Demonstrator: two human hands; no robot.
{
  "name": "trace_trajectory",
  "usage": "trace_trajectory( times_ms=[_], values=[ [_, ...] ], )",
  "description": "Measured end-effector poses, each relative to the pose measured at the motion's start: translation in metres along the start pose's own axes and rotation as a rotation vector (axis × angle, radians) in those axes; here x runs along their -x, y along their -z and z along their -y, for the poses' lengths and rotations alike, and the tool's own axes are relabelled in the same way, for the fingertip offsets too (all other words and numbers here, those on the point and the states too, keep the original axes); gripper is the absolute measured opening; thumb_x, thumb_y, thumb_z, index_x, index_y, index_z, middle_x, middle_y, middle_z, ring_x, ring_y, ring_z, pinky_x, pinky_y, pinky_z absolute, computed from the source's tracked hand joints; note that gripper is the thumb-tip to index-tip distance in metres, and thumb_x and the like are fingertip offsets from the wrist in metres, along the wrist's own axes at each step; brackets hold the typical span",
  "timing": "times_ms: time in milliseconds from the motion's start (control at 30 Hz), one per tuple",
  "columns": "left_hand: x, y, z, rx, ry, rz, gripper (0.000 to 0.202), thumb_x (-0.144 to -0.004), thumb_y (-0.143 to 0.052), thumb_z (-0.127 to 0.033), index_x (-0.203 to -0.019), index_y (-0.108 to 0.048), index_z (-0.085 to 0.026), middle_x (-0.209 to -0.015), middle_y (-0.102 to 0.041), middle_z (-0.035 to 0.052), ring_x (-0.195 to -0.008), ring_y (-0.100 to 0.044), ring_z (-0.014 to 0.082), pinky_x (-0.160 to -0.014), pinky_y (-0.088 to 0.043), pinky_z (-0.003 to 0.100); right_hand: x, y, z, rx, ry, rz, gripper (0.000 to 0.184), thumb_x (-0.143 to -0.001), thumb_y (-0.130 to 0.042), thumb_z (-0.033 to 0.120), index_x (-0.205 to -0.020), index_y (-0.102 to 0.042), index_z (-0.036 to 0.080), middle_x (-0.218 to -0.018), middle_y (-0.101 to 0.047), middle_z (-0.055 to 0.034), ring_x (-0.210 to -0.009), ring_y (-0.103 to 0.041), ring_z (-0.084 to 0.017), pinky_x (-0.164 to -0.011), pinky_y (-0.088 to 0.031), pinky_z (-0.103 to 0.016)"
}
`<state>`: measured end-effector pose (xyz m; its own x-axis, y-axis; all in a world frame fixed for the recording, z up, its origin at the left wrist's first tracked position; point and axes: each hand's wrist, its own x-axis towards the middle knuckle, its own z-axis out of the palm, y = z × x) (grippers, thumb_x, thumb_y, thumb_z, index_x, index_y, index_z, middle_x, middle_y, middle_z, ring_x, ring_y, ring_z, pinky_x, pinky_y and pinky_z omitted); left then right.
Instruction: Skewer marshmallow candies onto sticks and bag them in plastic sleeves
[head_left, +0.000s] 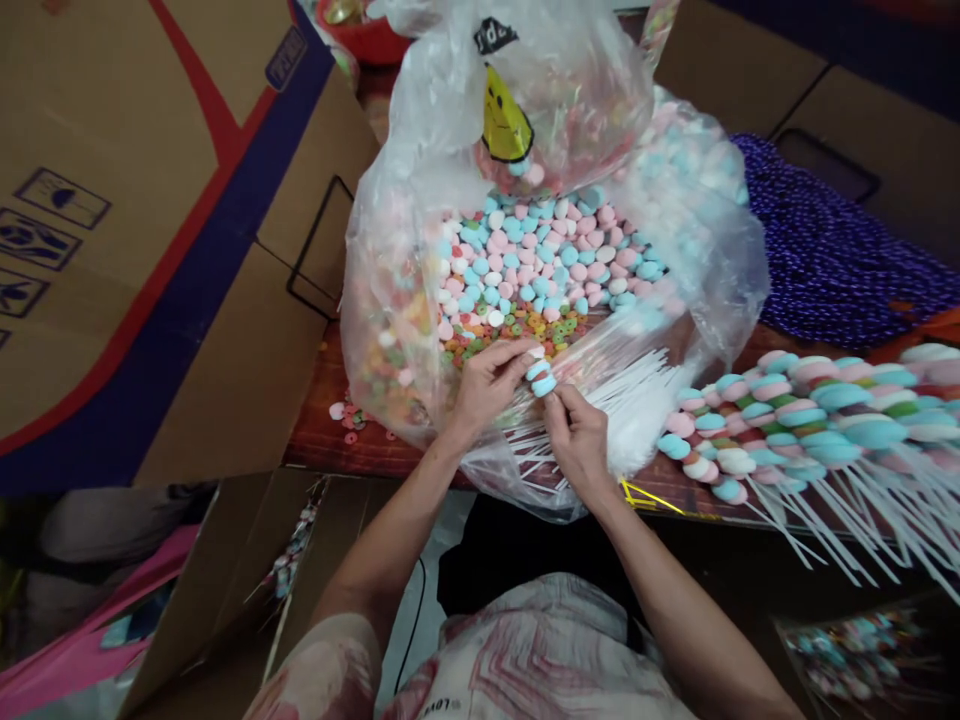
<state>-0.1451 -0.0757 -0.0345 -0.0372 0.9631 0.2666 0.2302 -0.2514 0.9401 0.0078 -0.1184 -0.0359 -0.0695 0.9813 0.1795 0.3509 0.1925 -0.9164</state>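
Note:
A big clear plastic bag point(420, 200) lies open on the table, full of pink, blue and white candy discs point(540, 255) and small coloured rings point(517, 328). White sticks point(622, 385) lie in its lower right part. My left hand point(487, 385) pinches a short stack of blue and pink discs point(540, 378) from the left. My right hand point(577, 440) holds the stick under that stack with closed fingers. Both hands meet over the front of the bag.
Finished candy sticks point(795, 415) are piled at the right, sticks pointing toward me. Purple beaded cord point(840, 260) lies behind them. Large cardboard boxes point(150, 230) stand at the left, an open box point(247, 590) below. A few loose candies point(349, 418) sit on the table.

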Motion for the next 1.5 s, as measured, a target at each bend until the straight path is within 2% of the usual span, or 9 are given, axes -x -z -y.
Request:
trace_trajectory(
  times_ms=[233, 467, 600, 767, 900, 1033, 1167, 1300, 1500],
  values=[
    [0.005, -0.001, -0.004, -0.063, 0.079, -0.187, 0.025, -0.087, -0.068, -0.038, -0.102, -0.078, -0.020, -0.104, -0.079, 0.0043, -0.097, -0.072, 0.0182, -0.097, -0.057, 0.033, 0.006, -0.004, 0.007, 0.024, -0.014, 0.060, 0.027, -0.097, -0.040, 0.029, -0.071, -0.046, 0.023, -0.065, -0.045, 0.0043, -0.062, -0.042, -0.011, -0.061, -0.035, -0.024],
    [0.009, 0.001, -0.008, -0.134, 0.046, -0.151, 0.031, -0.088, -0.064, -0.045, -0.104, -0.076, -0.021, -0.102, -0.079, 0.0027, -0.096, -0.073, 0.0200, -0.096, -0.058, 0.035, 0.020, 0.016, 0.026, 0.281, 0.007, 0.132, 0.021, -0.098, -0.041, 0.020, -0.083, -0.056, 0.022, -0.070, -0.056, 0.0026, -0.063, -0.047, -0.012, -0.065, -0.035, -0.024],
    [0.010, -0.001, -0.006, -0.093, 0.057, -0.153, 0.032, -0.086, -0.066, -0.045, -0.104, -0.075, -0.021, -0.090, -0.078, 0.0018, -0.081, -0.072, 0.0180, -0.082, -0.062, 0.033, 0.032, 0.066, 0.047, 0.522, 0.064, 0.080, 0.023, -0.099, -0.044, 0.019, -0.081, -0.059, 0.022, -0.069, -0.057, 0.0012, -0.063, -0.051, -0.014, -0.062, -0.034, -0.026],
    [0.007, -0.002, 0.005, -0.061, 0.061, -0.126, 0.026, -0.080, -0.069, -0.042, -0.090, -0.073, -0.018, -0.072, -0.072, -0.0008, -0.066, -0.067, 0.0146, -0.066, -0.058, 0.028, 0.026, 0.160, 0.067, 0.847, -0.028, -0.259, 0.031, -0.100, -0.038, 0.014, -0.087, -0.065, 0.021, -0.082, -0.065, -0.0075, -0.073, -0.057, -0.020, -0.065, -0.037, -0.030],
    [0.007, -0.002, 0.009, -0.084, 0.035, -0.116, 0.026, -0.081, -0.067, -0.041, -0.092, -0.071, -0.019, -0.071, -0.070, -0.0011, -0.065, -0.065, 0.0138, -0.067, -0.056, 0.027, 0.012, 0.222, 0.053, 1.000, -0.205, -0.388, 0.021, -0.093, -0.050, 0.010, -0.082, -0.067, 0.017, -0.080, -0.067, -0.0088, -0.069, -0.055, -0.018, -0.064, -0.032, -0.030],
    [0.009, -0.003, 0.009, -0.143, 0.003, -0.076, 0.028, -0.084, -0.063, -0.041, -0.093, -0.072, -0.017, -0.073, -0.070, 0.0009, -0.068, -0.065, 0.0145, -0.067, -0.054, 0.027, 0.014, 0.246, 0.030, 0.912, -0.231, -0.390, 0.029, -0.091, -0.060, 0.010, -0.062, -0.059, 0.015, -0.061, -0.056, -0.0043, -0.066, -0.050, -0.014, -0.066, -0.027, -0.033],
    [0.010, -0.003, 0.004, -0.298, -0.110, -0.066, 0.031, -0.088, -0.059, -0.043, -0.096, -0.074, -0.017, -0.088, -0.074, 0.0050, -0.079, -0.068, 0.0176, -0.076, -0.055, 0.030, 0.039, 0.244, 0.037, 0.914, -0.107, -0.489, 0.020, -0.090, -0.064, 0.013, -0.070, -0.063, 0.014, -0.074, -0.061, -0.0095, -0.076, -0.050, -0.017, -0.071, -0.028, -0.035],
    [0.015, -0.008, -0.013, -0.524, -0.308, 0.006, 0.029, -0.093, -0.056, -0.041, -0.099, -0.075, -0.019, -0.101, -0.075, 0.0096, -0.100, -0.068, 0.0241, -0.095, -0.053, 0.041, 0.079, 0.212, 0.064, 0.953, 0.058, -0.664, 0.020, -0.099, -0.052, 0.023, -0.095, -0.070, 0.017, -0.109, -0.065, -0.0174, -0.096, -0.055, -0.027, -0.084, -0.038, -0.041],
    [0.048, -0.052, -0.041, -0.724, -0.533, 0.327, 0.047, -0.088, -0.065, -0.049, -0.125, -0.069, -0.020, -0.128, -0.066, 0.0169, -0.126, -0.057, 0.0347, -0.112, -0.041, 0.052, 0.114, 0.122, 0.045, 0.715, 0.146, -0.227, 0.025, -0.100, -0.046, 0.015, -0.090, -0.068, 0.021, -0.090, -0.066, -0.0069, -0.087, -0.059, -0.021, -0.082, -0.045, -0.033]
  ],
)
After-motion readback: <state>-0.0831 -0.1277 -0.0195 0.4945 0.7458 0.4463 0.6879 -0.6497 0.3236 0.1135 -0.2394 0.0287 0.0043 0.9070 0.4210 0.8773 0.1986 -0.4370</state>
